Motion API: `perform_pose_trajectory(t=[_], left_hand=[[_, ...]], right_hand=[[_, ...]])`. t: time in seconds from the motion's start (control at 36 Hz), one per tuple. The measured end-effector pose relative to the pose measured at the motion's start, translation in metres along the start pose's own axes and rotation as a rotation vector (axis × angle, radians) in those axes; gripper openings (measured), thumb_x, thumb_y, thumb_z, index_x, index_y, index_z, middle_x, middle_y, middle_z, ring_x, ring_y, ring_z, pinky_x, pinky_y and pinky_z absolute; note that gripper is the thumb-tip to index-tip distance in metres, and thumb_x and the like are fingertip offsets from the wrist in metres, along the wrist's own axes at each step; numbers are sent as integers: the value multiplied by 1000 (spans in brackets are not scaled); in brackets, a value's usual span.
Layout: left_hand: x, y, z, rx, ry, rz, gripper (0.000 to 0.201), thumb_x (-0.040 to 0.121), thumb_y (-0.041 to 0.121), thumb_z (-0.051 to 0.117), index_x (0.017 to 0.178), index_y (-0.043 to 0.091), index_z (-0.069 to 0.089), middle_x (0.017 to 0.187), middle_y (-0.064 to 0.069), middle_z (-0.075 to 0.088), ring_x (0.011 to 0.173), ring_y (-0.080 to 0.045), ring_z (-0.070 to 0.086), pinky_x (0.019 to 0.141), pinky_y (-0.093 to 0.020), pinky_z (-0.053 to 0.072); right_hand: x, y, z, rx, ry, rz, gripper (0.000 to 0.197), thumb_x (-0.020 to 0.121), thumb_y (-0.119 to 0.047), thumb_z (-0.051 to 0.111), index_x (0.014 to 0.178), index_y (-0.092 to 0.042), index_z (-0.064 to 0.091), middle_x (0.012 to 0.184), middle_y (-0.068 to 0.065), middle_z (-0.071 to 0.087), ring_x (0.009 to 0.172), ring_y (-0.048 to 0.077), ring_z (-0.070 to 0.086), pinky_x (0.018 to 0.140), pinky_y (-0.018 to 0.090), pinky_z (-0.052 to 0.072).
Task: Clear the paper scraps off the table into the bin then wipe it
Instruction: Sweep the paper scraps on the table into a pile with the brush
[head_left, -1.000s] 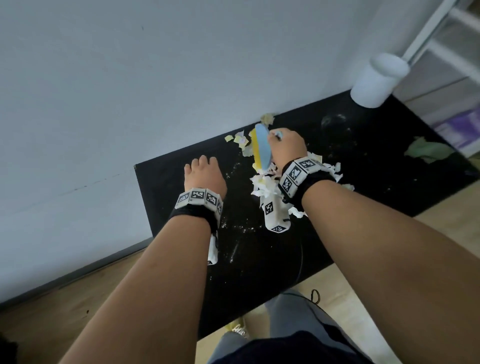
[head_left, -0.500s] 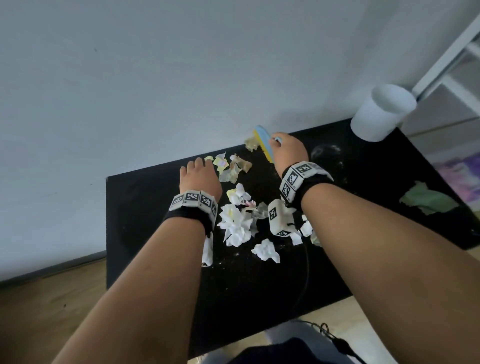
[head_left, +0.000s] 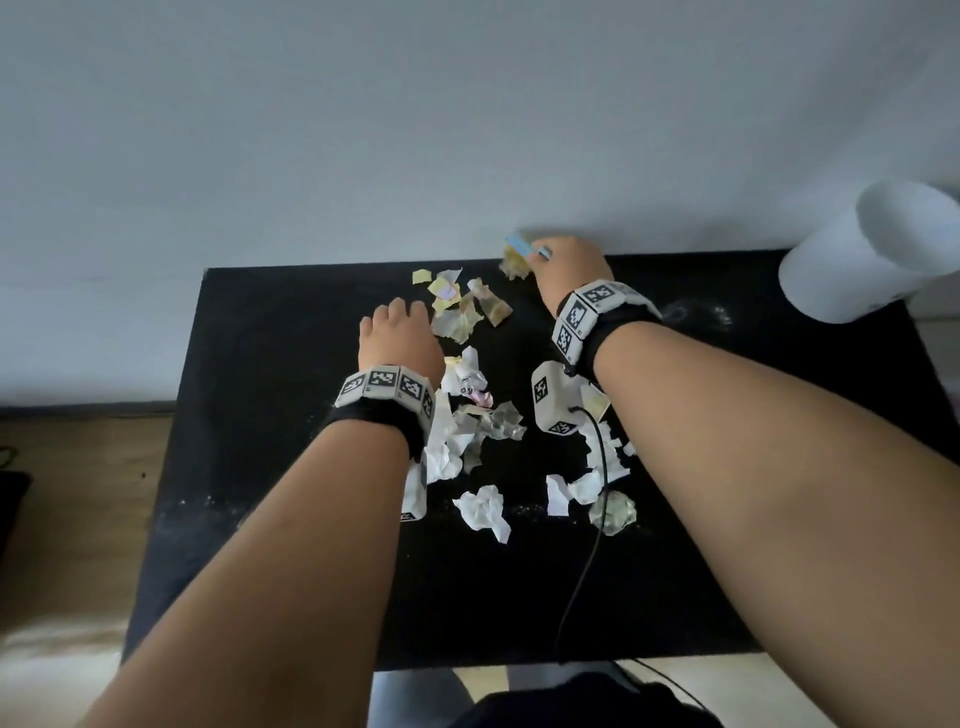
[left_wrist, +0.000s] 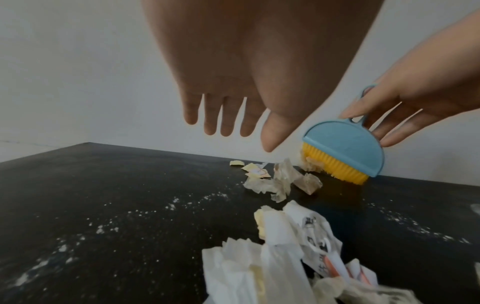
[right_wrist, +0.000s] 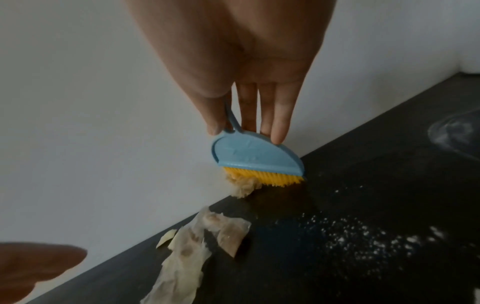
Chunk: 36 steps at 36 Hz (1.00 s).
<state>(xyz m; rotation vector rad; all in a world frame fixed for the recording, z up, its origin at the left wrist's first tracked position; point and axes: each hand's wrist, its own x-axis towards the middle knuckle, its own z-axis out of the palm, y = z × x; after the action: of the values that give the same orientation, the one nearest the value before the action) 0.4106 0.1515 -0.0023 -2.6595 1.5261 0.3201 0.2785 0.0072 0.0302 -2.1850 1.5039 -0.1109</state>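
Observation:
Torn white and yellowish paper scraps (head_left: 467, 415) (left_wrist: 280, 181) lie strewn over the middle of the black table (head_left: 270, 332). My right hand (head_left: 566, 260) grips a small blue brush with yellow bristles (left_wrist: 342, 152) (right_wrist: 257, 162) by its thin handle, at the table's far edge against the wall. The bristles touch a crumpled yellowish scrap (right_wrist: 241, 185). My left hand (head_left: 400, 338) (left_wrist: 228, 115) hovers palm down with straight fingers just left of the scraps and holds nothing. The white bin (head_left: 862, 249) stands at the table's far right corner.
White crumbs or powder (right_wrist: 363, 232) dot the black surface. A grey wall (head_left: 467, 130) runs along the table's far edge. A black cable (head_left: 587, 519) trails from my right wrist over the table's near edge. Wooden floor (head_left: 78, 467) lies to the left.
My right hand has carried the brush away from the scrap pile to the far edge by the wall. The scraps now lie spread out. My left hand has barely moved.

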Motion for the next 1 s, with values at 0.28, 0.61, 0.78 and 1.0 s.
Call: perform_pose_trajectory(t=[0.28, 0.61, 0.78, 1.0], left_hand=[[-4, -6, -2, -23, 16, -68, 36, 94, 22, 47, 129, 12, 47, 129, -7, 49, 124, -27, 45, 110, -43, 33], [-13, -36, -4, 12, 36, -129, 38, 94, 22, 49, 131, 12, 46, 135, -8, 46, 128, -27, 42, 111, -42, 31], [-21, -45, 0, 6, 9, -171, 42, 95, 21, 47, 136, 12, 43, 141, -10, 43, 131, -28, 39, 113, -42, 29], [-39, -40, 4, -4, 12, -186, 39, 94, 20, 48, 132, 13, 45, 135, -8, 46, 128, -27, 42, 111, -42, 31]], right_hand=[[-8, -25, 2, 94, 127, -155, 41, 91, -14, 44, 54, -16, 27, 55, 0, 29, 63, 23, 34, 49, 32, 19], [22, -64, 33, 69, -34, -374, 25, 94, -14, 48, 79, -9, 68, 78, 8, 60, 70, 21, 50, 55, 24, 33], [22, -69, 47, -119, -172, -351, 28, 96, -20, 41, 80, -9, 63, 69, 4, 52, 71, 22, 49, 51, 28, 29], [0, -57, 39, -167, -250, -277, 29, 85, -13, 44, 56, -15, 40, 55, 1, 35, 55, 19, 34, 46, 28, 22]])
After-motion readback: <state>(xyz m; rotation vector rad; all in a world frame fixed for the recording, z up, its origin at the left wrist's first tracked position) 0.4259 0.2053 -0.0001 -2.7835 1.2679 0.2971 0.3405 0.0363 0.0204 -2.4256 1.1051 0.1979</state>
